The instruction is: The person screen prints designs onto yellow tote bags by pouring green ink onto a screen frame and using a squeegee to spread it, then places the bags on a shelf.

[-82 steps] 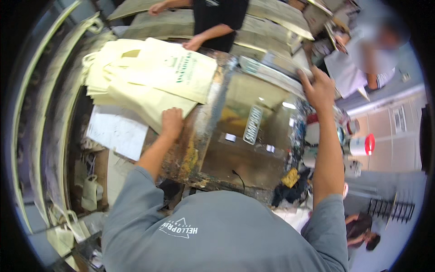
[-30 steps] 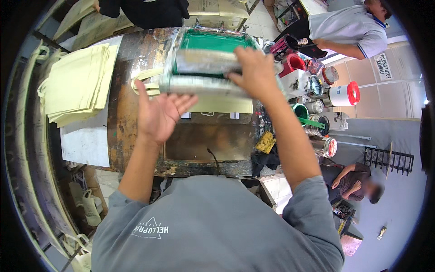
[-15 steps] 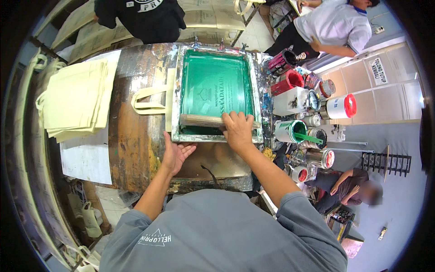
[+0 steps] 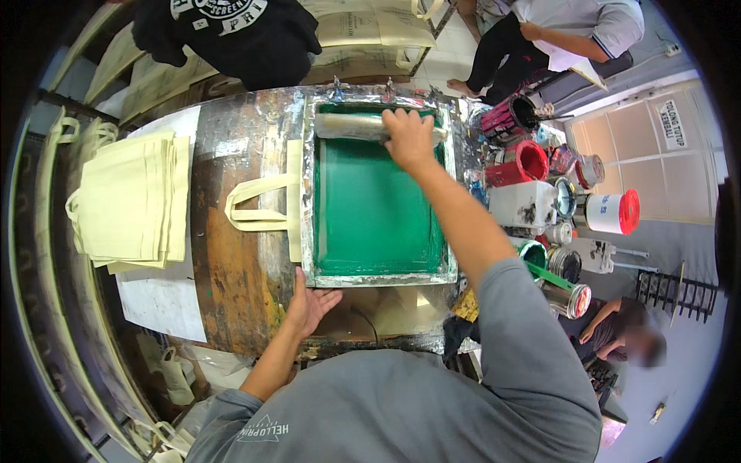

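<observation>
My right hand [image 4: 409,137] grips a wooden squeegee [image 4: 351,126] at the far end of a screen-printing frame [image 4: 378,281]. Green ink coats the mesh [image 4: 378,208] evenly from the squeegee back to the near end. At the frame's near left corner, my left hand [image 4: 310,310] lies palm up with fingers stretched out, its thumb against the corner. A pale yellow tote bag [image 4: 295,201] lies under the frame; only a strip and its handles stick out on the left, while the rest is hidden.
A stack of pale yellow bags [image 4: 131,201] lies on white paper at the left. Ink cans, including a red one [image 4: 525,163], crowd the table's right side near my forearm. One person in black [image 4: 231,38] stands beyond the table; others are at the right.
My right hand has pushed the squeegee from the near end of the frame to the far end. The lettering on the mesh no longer shows under the green ink. My left hand stays at the corner.
</observation>
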`<state>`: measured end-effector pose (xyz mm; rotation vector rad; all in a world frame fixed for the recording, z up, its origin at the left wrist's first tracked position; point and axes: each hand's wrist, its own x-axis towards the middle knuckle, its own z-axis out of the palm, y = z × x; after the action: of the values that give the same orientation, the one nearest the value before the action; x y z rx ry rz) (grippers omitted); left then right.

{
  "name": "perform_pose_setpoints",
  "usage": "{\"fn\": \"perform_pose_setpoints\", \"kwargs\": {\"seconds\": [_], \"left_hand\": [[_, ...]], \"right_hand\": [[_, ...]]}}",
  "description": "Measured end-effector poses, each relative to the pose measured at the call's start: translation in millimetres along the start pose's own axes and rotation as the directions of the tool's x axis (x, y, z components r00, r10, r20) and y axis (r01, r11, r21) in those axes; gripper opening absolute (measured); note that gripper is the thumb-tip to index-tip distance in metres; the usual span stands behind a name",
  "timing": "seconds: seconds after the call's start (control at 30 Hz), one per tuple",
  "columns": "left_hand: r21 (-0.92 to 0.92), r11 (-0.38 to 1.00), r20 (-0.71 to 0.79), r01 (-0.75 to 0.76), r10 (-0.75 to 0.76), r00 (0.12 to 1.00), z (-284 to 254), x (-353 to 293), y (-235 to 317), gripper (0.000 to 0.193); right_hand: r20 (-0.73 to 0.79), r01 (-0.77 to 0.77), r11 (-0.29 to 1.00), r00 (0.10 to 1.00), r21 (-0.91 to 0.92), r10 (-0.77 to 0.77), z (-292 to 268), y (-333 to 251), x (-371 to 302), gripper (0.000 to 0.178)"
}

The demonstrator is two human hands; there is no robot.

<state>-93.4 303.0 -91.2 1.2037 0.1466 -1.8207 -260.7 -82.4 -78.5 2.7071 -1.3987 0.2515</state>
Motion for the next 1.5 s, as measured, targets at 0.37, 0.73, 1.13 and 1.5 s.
{"fn": "perform_pose_setpoints", "kwargs": {"seconds": [0.37,0.73,1.13,1.5], "left_hand": [[0.663,-0.643,0.734,-0.383,0.659,0.164,143,101,205,0.059],[0.586,-0.799,0.796,-0.136,0.536,0.282,113,166,173,0.055],[0.675,-0.690,0.721,-0.262,0.540,0.435,55,38,34,0.051],[0.903,-0.393,0.422,-0.171,0.742,0.521,-63,19,5,0.100]], "right_hand": [[-0.110,0.099,0.994,0.989,-0.043,-0.103,17,18,30,0.061],[-0.106,0.138,0.989,0.986,0.053,-0.132,0,-12,-70,0.026],[0.028,0.099,0.993,0.994,0.063,-0.101,-52,-76,-242,0.031],[0.049,0.114,0.979,0.991,0.172,-0.124,-66,-87,-279,0.043]]}}
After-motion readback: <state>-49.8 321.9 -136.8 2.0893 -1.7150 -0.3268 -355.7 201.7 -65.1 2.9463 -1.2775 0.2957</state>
